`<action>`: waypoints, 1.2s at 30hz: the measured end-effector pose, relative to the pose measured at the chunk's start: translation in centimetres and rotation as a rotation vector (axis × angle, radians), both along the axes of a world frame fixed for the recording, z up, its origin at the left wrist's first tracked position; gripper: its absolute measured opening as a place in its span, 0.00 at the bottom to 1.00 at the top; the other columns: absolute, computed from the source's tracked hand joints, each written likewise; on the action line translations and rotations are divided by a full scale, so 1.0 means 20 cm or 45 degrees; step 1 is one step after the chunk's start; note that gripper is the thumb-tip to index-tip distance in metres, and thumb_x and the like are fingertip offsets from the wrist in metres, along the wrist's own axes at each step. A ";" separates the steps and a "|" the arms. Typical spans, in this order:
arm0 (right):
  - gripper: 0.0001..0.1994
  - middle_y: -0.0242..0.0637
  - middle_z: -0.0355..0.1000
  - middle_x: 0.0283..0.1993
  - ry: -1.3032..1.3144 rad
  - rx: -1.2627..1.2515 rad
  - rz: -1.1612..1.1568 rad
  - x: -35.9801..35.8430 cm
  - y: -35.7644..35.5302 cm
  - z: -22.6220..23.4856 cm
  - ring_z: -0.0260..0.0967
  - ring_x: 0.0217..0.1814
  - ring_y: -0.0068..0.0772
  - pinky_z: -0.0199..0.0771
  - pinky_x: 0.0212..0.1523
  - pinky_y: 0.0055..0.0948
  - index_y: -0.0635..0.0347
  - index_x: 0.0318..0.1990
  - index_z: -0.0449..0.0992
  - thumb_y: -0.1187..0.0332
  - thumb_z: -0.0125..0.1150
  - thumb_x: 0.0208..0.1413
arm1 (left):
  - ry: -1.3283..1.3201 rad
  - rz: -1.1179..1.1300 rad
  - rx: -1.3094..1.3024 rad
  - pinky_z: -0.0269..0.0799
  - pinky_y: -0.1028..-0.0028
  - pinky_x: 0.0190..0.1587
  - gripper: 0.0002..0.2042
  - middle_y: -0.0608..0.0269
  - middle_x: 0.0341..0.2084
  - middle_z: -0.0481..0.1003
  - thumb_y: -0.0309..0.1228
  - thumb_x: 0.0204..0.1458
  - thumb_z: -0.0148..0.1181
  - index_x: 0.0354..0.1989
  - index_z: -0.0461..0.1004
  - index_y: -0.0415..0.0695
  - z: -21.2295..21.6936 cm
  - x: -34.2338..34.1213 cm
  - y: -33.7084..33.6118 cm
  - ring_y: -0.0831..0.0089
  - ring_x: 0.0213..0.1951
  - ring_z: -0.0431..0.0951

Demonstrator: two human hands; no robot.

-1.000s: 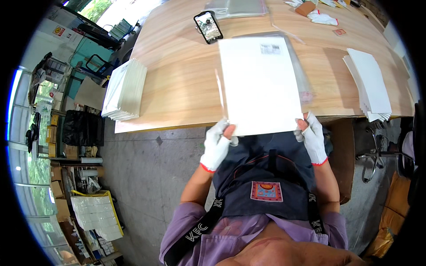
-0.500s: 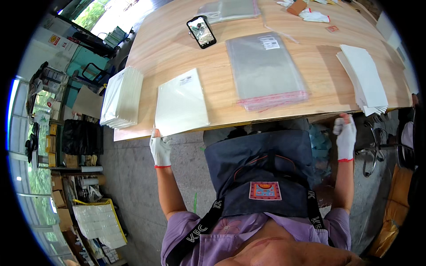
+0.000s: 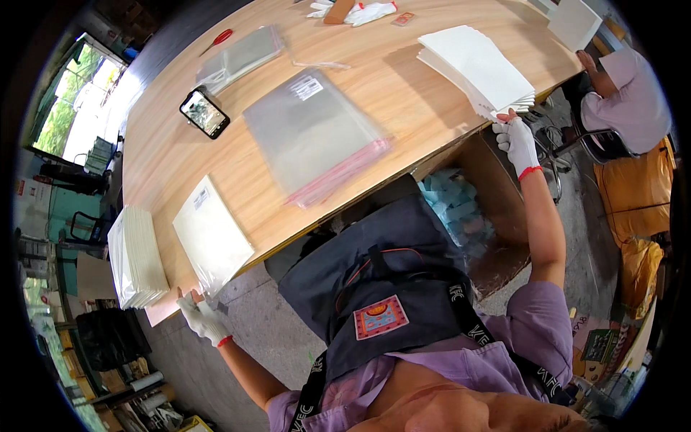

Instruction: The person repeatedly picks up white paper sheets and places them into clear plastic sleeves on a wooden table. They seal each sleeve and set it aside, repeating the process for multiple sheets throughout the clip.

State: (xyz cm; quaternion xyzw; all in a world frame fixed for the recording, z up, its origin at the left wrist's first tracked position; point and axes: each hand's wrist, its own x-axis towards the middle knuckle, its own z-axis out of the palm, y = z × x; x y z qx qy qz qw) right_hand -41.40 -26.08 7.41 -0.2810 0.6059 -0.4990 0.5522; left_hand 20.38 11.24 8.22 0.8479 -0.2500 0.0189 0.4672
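My left hand (image 3: 203, 318), in a white glove with bare fingertips, is just off the table's front edge. Its fingers are apart, close to the near corner of a flat white pack in a clear bag (image 3: 212, 234), and nothing shows in them. On the right, my gloved right hand (image 3: 517, 146) reaches the near edge of a fanned stack of white card sheets (image 3: 475, 65). Its fingers look loosely spread, with the tips at the lowest sheets. Between the hands lies a pile of clear plastic bags with pink edges (image 3: 313, 129).
A stack of bagged white packs (image 3: 135, 259) stands at the table's left corner. A phone (image 3: 205, 111), more clear bags (image 3: 241, 57), red scissors (image 3: 218, 39) and white gloves (image 3: 371, 13) lie farther back. Below is a cardboard box with blue scraps (image 3: 453, 205). Another person (image 3: 626, 97) sits at right.
The view has turned to the right. My right hand has moved up to the near edge of the white sheet stack. My left hand stays by the bagged pack's corner, its fingers now more apart.
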 end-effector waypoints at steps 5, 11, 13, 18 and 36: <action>0.18 0.26 0.61 0.20 0.004 0.029 0.035 -0.01 0.00 0.10 0.45 0.13 0.13 0.40 0.11 0.16 0.59 0.44 0.70 0.53 0.45 0.61 | -0.496 -0.331 -0.024 0.70 0.74 0.46 0.13 0.55 0.44 0.74 0.19 0.53 0.52 0.48 0.70 0.35 -0.07 -0.08 -0.16 0.70 0.44 0.74; 0.18 0.23 0.63 0.22 -0.103 0.129 0.197 -0.13 -0.10 0.06 0.47 0.14 0.12 0.44 0.10 0.13 0.52 0.46 0.70 0.51 0.42 0.63 | -0.785 -0.619 0.167 0.70 0.69 0.48 0.15 0.55 0.42 0.74 0.22 0.46 0.59 0.44 0.74 0.42 0.09 -0.40 -0.46 0.61 0.44 0.75; 0.20 0.21 0.61 0.21 -0.083 0.046 0.185 -0.17 -0.11 0.03 0.46 0.14 0.11 0.44 0.11 0.13 0.55 0.47 0.70 0.49 0.44 0.61 | -0.788 -0.748 0.156 0.69 0.67 0.47 0.18 0.55 0.41 0.74 0.23 0.43 0.60 0.45 0.73 0.44 0.11 -0.45 -0.55 0.59 0.45 0.74; 0.19 0.21 0.65 0.22 -0.244 -0.083 0.083 -0.26 -0.16 0.02 0.47 0.12 0.11 0.50 0.10 0.12 0.55 0.47 0.68 0.50 0.50 0.60 | -0.757 -1.039 0.212 0.67 0.65 0.51 0.19 0.58 0.44 0.72 0.29 0.42 0.61 0.46 0.71 0.47 0.17 -0.60 -0.78 0.59 0.50 0.70; 0.11 0.31 0.67 0.27 -0.491 -0.426 0.112 -0.19 -0.39 0.09 0.54 0.16 0.16 0.51 0.13 0.15 0.58 0.45 0.69 0.62 0.52 0.60 | -0.904 -1.116 0.644 0.71 0.61 0.31 0.13 0.59 0.29 0.73 0.30 0.39 0.57 0.37 0.71 0.50 -0.01 -0.75 -1.13 0.58 0.33 0.75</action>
